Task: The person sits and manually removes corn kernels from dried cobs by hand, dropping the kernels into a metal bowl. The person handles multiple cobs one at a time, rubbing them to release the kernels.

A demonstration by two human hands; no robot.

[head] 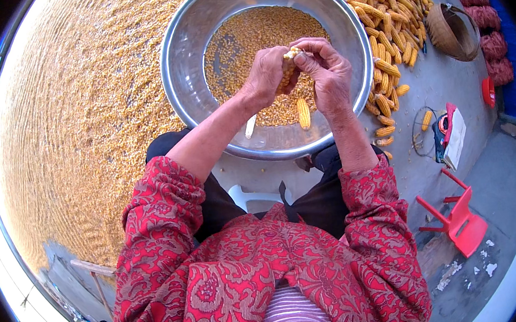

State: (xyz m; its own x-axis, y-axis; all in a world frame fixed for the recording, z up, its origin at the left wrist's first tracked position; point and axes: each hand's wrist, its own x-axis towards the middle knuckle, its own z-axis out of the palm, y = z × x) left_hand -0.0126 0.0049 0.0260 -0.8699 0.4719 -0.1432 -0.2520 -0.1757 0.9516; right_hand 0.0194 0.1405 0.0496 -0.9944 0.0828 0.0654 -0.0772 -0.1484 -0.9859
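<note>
Over a wide stainless steel basin my two hands meet around one ear of corn. My left hand is wrapped around the ear, whose pale end points up. The thumb and fingers of my right hand press at that pale end. Loose corn kernels cover much of the basin's bottom. Inside, near its front wall, lie a small yellow ear of corn below my right hand and a whitish cob below my left forearm.
Kernels spread across the floor at left. A heap of corn ears lies at the basin's right, with a woven basket beyond. A red plastic chair, a red bowl and reddish bundles are farther right.
</note>
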